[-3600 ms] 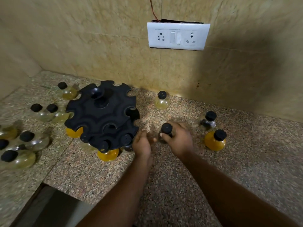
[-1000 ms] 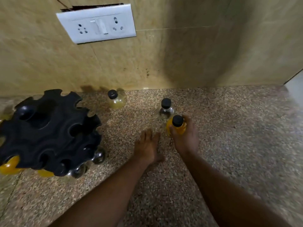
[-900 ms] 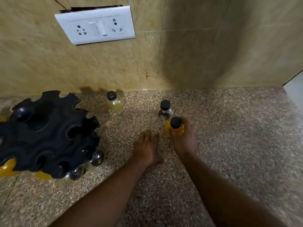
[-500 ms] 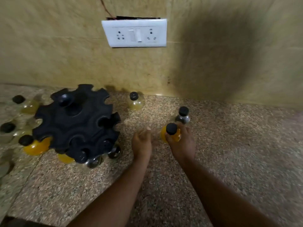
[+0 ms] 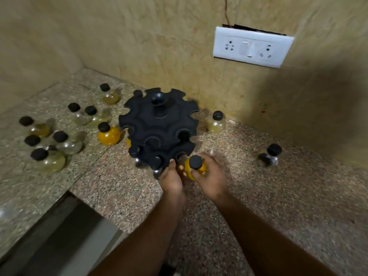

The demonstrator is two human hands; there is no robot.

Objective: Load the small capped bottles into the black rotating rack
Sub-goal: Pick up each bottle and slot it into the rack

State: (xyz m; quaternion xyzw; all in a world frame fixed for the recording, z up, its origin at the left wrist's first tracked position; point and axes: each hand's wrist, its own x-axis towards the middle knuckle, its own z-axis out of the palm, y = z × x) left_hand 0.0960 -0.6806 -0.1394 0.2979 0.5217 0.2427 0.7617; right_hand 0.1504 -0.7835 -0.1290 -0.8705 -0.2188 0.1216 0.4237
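Speckled granite counter (image 5: 278, 196): black rack (image 5: 159, 126) stands by the wall. Capped bottles (image 5: 49, 159) cluster left of rack; pale bottle (image 5: 216, 122) just right, dark bottle (image 5: 269, 155) well right.

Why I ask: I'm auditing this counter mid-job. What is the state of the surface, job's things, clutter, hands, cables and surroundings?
Surface: speckled granite counter, with a joint line left of the rack.
Job's things: black rack stands near the wall, with capped bottles in some lower slots; orange bottle is held at its near edge; loose bottles are grouped to its left; pale bottle and far-right bottle stand to its right.
Clutter: nothing seen.
Hands: right hand grips the orange bottle; left hand is at the rack's lower tier, fingers extended.
Cables: thin red wire rises from the socket plate.
Surroundings: beige tiled wall; white socket plate.
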